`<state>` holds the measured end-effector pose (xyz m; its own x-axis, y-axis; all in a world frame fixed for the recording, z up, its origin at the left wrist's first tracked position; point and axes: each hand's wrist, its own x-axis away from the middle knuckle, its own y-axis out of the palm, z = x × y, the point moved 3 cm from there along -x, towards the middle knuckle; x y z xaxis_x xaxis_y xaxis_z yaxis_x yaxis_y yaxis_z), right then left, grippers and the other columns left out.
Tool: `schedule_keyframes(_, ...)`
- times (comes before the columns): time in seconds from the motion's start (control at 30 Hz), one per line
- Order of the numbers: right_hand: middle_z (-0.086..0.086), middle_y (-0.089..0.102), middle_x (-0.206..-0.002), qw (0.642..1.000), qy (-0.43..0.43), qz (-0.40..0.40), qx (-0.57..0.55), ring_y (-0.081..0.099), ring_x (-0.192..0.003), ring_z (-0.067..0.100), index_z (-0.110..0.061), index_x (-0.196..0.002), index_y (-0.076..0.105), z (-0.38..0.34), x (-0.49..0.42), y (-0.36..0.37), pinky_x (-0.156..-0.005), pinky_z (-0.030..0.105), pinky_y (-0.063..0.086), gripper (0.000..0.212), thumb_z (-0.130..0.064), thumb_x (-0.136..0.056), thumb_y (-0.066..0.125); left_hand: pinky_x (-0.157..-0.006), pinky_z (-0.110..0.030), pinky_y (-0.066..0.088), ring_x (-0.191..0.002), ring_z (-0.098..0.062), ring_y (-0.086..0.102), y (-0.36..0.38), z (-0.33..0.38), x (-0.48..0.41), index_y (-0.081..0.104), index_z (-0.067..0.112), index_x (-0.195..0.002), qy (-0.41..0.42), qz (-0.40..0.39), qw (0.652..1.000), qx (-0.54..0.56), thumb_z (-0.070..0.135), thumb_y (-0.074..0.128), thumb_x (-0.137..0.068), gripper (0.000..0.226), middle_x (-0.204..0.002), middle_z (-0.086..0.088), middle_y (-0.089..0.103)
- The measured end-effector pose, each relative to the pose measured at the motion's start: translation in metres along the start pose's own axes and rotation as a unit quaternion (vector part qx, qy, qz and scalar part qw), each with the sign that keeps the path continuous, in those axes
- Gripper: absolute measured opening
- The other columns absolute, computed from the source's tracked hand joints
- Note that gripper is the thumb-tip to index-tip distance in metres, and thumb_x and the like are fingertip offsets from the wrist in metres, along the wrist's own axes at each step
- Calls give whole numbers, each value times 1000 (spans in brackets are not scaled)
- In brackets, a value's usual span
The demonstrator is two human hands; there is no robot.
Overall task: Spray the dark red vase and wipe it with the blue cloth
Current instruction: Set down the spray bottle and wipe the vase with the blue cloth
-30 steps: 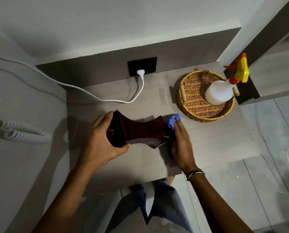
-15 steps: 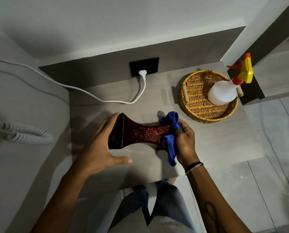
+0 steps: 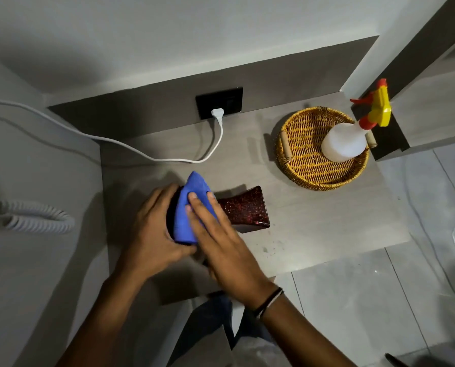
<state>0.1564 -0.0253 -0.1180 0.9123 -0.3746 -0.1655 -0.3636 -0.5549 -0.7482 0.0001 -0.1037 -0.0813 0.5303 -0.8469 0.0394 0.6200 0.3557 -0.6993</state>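
Both my hands are on the dark red vase [image 3: 243, 207], which lies on its side near the front of the tabletop [image 3: 313, 229]. My left hand [image 3: 152, 229] curls around its left end, gripping it steady; my right hand [image 3: 221, 239] lies flat, fingers [image 3: 197, 207] extended, pressing the blue cloth [image 3: 185, 207] onto that end. Glossy and speckled, the vase looks hard, breakable and, I'd guess, slippery once wet, so the narrow waist seems the safest hold. Soft cloth folds easily. Far right, a wicker basket [image 3: 303, 160] holds only the spray bottle [image 3: 344, 143], upright.
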Motion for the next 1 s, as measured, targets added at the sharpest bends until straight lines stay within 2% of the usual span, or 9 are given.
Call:
schedule_keyframes(0.13,9,13,-181,984,115,-27,130,12,-168,39,-6,-170,25,61,12,-17,-131,55,35,94,20,-91,67,-93,2,34,-116,-10,54,-1,-5,0,50,13,-149,-24,-19,999,-28,30,91,-47,111,-136,0,56)
schedule_keyframes(0.27,3,-11,-180,976,200,-24,79,-9,-169,36,-9,-173,11,48,10,-14,-134,59,28,102,25,-89,60,-93,1,34,-116,-5,50,0,5,0,49,17,-150,-27,-8,999,-45,38,87,-46,112,-142,2,54)
schedule_keyframes(0.33,7,-6,-183,986,164,21,-28,-5,-170,36,-6,-173,13,12,5,-4,-134,63,24,102,21,-85,58,-100,-15,41,-124,-20,57,0,10,-4,52,11,-150,-40,-12,998,-55,26,96,-46,114,-146,-8,57)
schedule_keyframes(0.43,0,-4,-185,974,109,37,-195,-7,-171,32,-10,-174,5,-28,-3,2,-139,50,6,95,4,-87,40,-101,-32,47,-124,-37,63,-3,17,-7,60,1,-141,-38,-24,997,-67,20,96,-44,105,-138,-16,62)
schedule_keyframes(0.57,2,-16,-182,994,96,1,-56,-6,-170,35,-15,-173,3,17,11,-2,-138,49,10,98,13,-94,55,-97,-39,52,-123,-37,62,-9,17,-9,57,7,-145,-29,-25,995,-94,18,99,-43,111,-141,-13,59)
schedule_keyframes(0.67,4,-28,-176,967,226,-85,79,-20,-168,33,-13,-172,-2,73,28,-13,-137,53,20,96,10,-102,60,-91,-38,54,-122,-29,59,-8,24,-10,53,14,-148,-8,-18,995,-94,34,91,-48,109,-140,-5,57)
schedule_keyframes(0.8,-9,-11,-182,978,193,-20,-81,-5,-171,30,-31,-172,2,42,19,-13,-136,58,24,97,4,-102,59,-93,-45,56,-120,-33,61,-4,31,-16,54,13,-142,-1,-3,996,-88,41,81,-48,101,-135,-8,60)
schedule_keyframes(0.9,-6,-1,-185,978,102,58,-175,1,-171,34,-31,-174,1,-15,-1,-4,-140,35,8,94,-4,-94,42,-93,-41,53,-114,-34,64,-3,33,-18,60,11,-133,11,4,997,-73,34,83,-49,90,-128,-10,64)
schedule_keyframes(1.0,4,5,-185,987,81,63,-122,5,-170,40,-19,-174,7,-5,-5,1,-135,17,1,106,14,-86,56,-91,-42,54,-110,-32,65,-5,33,-21,61,13,-130,10,6,997,-75,35,81,-46,89,-124,-8,65)
